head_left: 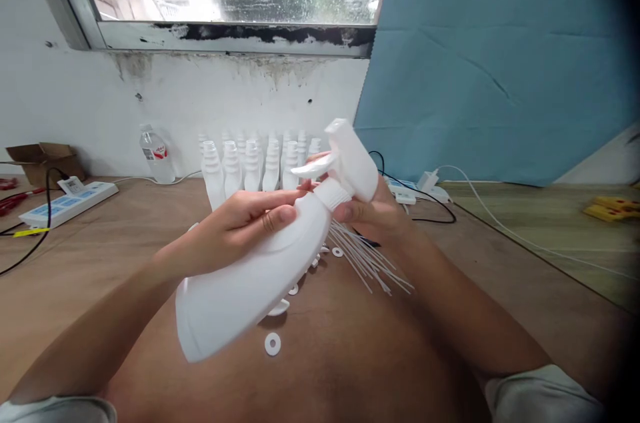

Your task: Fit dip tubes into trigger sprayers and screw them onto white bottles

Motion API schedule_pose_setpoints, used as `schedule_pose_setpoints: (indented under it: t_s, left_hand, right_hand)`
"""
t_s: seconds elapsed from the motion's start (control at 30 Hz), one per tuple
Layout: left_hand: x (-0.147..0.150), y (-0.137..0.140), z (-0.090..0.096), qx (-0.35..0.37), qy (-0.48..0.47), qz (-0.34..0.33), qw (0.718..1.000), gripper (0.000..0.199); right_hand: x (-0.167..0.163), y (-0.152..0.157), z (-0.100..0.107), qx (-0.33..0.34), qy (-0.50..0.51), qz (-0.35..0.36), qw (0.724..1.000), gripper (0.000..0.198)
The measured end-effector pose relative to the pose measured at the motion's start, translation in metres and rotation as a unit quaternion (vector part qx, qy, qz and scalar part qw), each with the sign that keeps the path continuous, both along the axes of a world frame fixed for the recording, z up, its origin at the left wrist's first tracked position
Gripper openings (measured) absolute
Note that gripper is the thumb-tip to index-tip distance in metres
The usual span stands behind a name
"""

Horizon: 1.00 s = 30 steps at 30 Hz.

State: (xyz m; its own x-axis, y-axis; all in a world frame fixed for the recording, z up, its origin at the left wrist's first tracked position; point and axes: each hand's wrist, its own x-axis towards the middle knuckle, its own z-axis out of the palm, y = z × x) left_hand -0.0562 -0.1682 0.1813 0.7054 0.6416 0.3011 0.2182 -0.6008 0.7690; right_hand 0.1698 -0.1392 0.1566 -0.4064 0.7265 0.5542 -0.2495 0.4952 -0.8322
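A white plastic spray bottle is held tilted above the table, its base toward the lower left. My left hand is wrapped round the upper body of the bottle, thumb on the near side. At the neck, the fingers of my right hand close on the ribbed collar of the white trigger sprayer, which sits on the bottle's mouth. Whether the collar is fully screwed down I cannot tell. Beneath the hands lie thin white tubes, a white ring washer and a few small white parts, some of them hidden by the bottle.
Several open-topped white bottles stand in rows by the wall. A clear drink bottle, a cardboard box and a power strip are at the left. Cables and another power strip lie behind my right hand.
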Motion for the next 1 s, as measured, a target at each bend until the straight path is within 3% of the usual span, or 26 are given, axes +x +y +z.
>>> schedule_pose_setpoints:
  t_s: [0.1, 0.27, 0.37, 0.53, 0.67, 0.77, 0.9, 1.0]
  left_hand:
    - [0.0, 0.005, -0.006, -0.01, -0.014, 0.006, 1.0, 0.043]
    - [0.0, 0.014, -0.009, -0.031, -0.011, 0.009, 0.999, 0.041]
    - [0.001, 0.017, -0.009, -0.023, 0.007, -0.004, 1.0, 0.039]
    - [0.001, 0.02, -0.009, 0.007, 0.03, -0.005, 1.0, 0.037]
    - [-0.001, 0.021, -0.009, 0.024, 0.061, -0.007, 0.998, 0.038]
    - [-0.006, 0.024, -0.005, 0.027, 0.091, -0.006, 0.995, 0.04]
    - [-0.027, 0.034, 0.005, 0.036, 0.168, -0.015, 0.985, 0.043]
    - [-0.054, 0.046, 0.013, 0.048, 0.2, 0.052, 0.977, 0.045]
  right_hand:
    - [0.005, 0.001, 0.004, 0.041, -0.009, -0.016, 0.999, 0.043]
    - [0.009, -0.001, 0.012, 0.046, -0.044, -0.013, 0.998, 0.069]
    - [0.012, -0.001, 0.015, 0.083, -0.088, -0.084, 0.989, 0.061]
    - [0.019, -0.001, 0.02, 0.118, -0.156, -0.05, 0.979, 0.072]
    - [0.02, -0.005, 0.022, 0.117, -0.196, -0.122, 0.966, 0.051]
    - [0.022, -0.007, 0.024, 0.156, -0.181, -0.121, 0.963, 0.042]
    - [0.038, -0.005, 0.034, 0.229, -0.091, -0.116, 0.962, 0.022]
    - [0.057, -0.001, 0.045, 0.248, -0.004, -0.145, 0.958, 0.028]
